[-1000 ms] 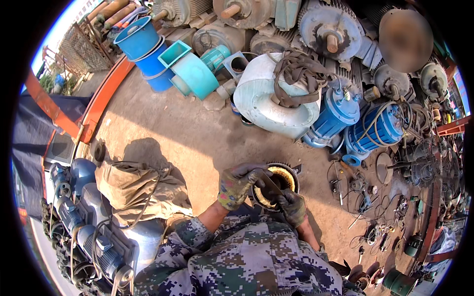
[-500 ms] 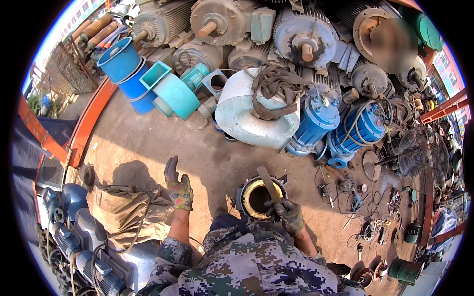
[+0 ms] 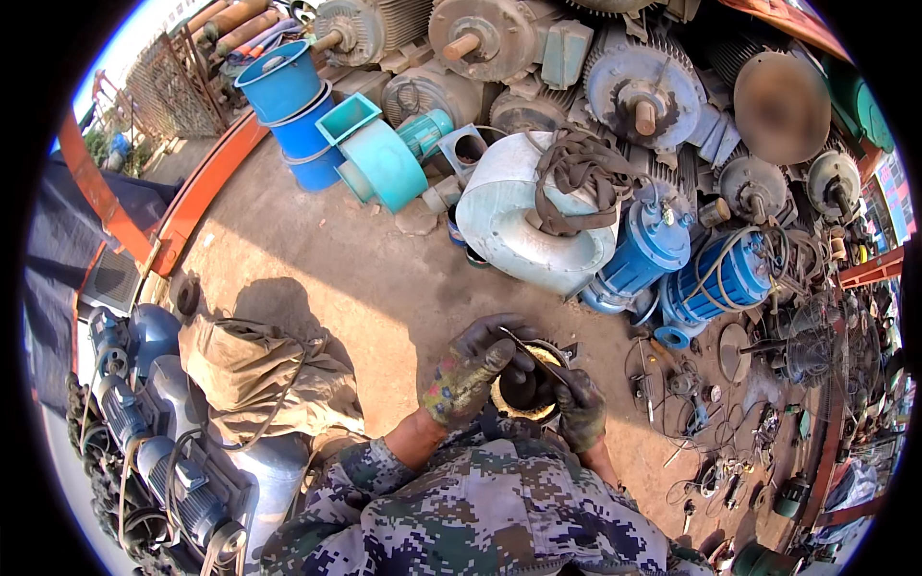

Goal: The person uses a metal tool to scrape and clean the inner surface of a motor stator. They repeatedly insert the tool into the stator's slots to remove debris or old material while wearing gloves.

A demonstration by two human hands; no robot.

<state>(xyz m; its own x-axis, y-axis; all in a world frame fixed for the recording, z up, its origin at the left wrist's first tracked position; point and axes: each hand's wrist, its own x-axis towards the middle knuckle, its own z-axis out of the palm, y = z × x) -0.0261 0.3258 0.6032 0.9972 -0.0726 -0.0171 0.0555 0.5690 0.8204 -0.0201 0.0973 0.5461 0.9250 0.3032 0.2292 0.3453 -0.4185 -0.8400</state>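
Note:
My right hand (image 3: 581, 411), in a dirty dark glove, is closed around the lower end of a thin flat metal strip (image 3: 544, 361). The strip slants up and left, seen nearly edge-on. At its upper end my left hand (image 3: 471, 372), in a stained patterned glove, has its fingers behind the strip and its thumb beside it. That grip is partly hidden. Directly below both hands stands a round motor housing (image 3: 503, 407) with a yellow-lined inner ring and a dark hollow middle. My hands cover part of its rim.
A tan cloth cover (image 3: 259, 370) lies over something on the left, by several blue-grey motors (image 3: 182, 490). Ahead stand a white blower casing (image 3: 499, 226) with straps and two blue pumps (image 3: 642, 245). Tools and cables (image 3: 701, 394) lie on the right.
My left hand has moved right from beside the cloth cover to the strip's upper end. The strip has turned from showing its broad face to nearly edge-on. The view has shifted.

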